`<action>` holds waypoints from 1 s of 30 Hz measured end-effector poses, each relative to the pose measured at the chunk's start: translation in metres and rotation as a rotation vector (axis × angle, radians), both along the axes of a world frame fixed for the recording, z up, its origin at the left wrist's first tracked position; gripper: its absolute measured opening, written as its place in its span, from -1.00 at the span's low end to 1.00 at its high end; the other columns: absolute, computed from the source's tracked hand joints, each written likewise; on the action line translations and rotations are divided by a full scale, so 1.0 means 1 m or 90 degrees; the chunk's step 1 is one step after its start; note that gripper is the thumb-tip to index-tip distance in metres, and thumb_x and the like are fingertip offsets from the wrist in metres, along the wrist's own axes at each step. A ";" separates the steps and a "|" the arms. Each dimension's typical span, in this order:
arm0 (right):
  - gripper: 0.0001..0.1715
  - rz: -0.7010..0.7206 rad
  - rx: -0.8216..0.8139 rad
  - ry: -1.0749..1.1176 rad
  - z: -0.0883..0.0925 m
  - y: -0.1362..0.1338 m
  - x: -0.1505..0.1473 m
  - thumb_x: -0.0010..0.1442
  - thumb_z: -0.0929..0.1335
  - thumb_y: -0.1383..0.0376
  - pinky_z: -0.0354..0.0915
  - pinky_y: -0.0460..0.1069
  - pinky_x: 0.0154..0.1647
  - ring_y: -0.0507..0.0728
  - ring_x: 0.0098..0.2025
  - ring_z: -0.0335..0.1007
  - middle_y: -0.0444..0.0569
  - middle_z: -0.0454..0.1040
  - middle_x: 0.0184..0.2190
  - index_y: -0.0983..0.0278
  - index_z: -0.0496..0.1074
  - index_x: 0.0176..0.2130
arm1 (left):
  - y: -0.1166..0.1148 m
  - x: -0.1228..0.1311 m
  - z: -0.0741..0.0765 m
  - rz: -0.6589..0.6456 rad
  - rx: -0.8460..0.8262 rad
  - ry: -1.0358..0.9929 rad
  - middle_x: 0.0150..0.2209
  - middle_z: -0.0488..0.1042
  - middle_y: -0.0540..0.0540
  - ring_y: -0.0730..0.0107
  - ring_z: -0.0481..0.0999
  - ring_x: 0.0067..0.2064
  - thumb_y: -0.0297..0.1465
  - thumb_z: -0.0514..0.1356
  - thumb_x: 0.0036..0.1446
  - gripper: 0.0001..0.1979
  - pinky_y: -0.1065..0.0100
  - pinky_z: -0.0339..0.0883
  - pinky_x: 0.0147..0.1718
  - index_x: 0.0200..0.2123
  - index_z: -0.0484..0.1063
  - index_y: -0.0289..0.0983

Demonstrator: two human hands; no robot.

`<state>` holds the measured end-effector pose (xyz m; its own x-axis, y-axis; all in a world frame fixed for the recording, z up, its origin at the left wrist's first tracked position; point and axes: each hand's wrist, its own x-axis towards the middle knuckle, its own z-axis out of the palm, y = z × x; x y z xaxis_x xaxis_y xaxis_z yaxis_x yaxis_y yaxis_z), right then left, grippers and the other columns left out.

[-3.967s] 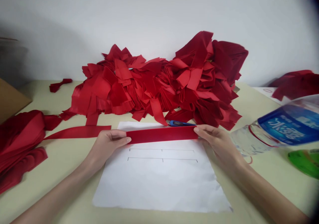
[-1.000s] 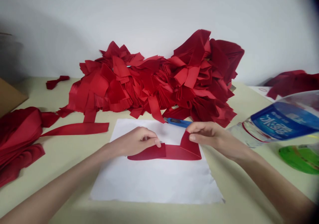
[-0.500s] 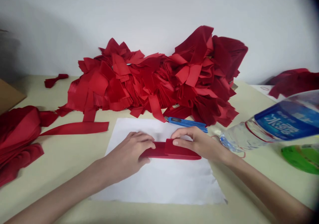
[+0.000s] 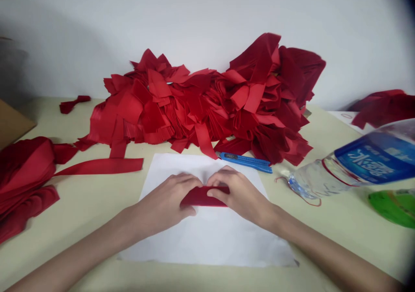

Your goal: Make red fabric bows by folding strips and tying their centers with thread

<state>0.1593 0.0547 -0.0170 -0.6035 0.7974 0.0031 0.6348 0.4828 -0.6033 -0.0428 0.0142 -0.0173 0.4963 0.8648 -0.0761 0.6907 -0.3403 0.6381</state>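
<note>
A folded red ribbon strip (image 4: 203,196) lies across a white sheet of paper (image 4: 207,240), with both hands on it. My left hand (image 4: 173,192) is curled round the strip's left part, fingers on its far edge and thumb at the near edge. My right hand (image 4: 241,192) grips the right part between thumb and bent fingers and hides that end. The two hands' fingertips almost meet at the middle of the far edge. Just beyond my right hand, a blue utility knife (image 4: 244,159) lies at the paper's top edge.
Behind the paper a big heap of red ribbon pieces (image 4: 194,106) stands by the wall. More red ribbon (image 4: 26,171) lies at the left. A plastic bottle with a blue label (image 4: 372,158) and a green object (image 4: 392,205) are on the right.
My right hand has slid left along the strip, bringing its folded-over end towards my left hand. My left hand has stayed nearly in place.
</note>
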 end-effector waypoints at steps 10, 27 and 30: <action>-0.86 -0.002 0.077 -0.017 -0.005 -0.006 -0.002 0.10 0.39 0.43 0.25 0.05 -0.12 0.16 -0.13 0.28 -0.06 0.45 -0.27 0.24 0.41 -0.28 | 0.024 -0.034 0.020 0.113 -0.082 -0.019 -0.11 0.46 -0.05 0.27 0.45 -0.15 -0.27 0.06 0.16 -0.79 0.27 0.32 -0.18 -0.20 0.44 -0.16; -0.90 0.020 0.095 -0.009 -0.007 -0.006 -0.002 0.13 0.36 0.43 0.25 0.04 -0.14 0.13 -0.19 0.28 -0.09 0.44 -0.33 0.23 0.41 -0.36 | 0.029 -0.039 0.004 0.099 -0.136 -0.004 -0.44 0.42 0.02 0.38 0.41 -0.41 -0.41 0.16 -0.02 -0.97 0.38 0.26 -0.45 -0.44 0.36 -0.23; -0.90 0.021 0.095 -0.007 -0.007 -0.007 -0.002 0.14 0.35 0.43 0.25 0.05 -0.14 0.14 -0.19 0.28 -0.09 0.43 -0.33 0.23 0.41 -0.35 | 0.025 -0.035 0.008 0.080 -0.090 -0.006 -0.37 0.39 0.00 0.41 0.39 -0.40 -0.47 0.11 0.01 -0.94 0.37 0.26 -0.42 -0.46 0.35 -0.23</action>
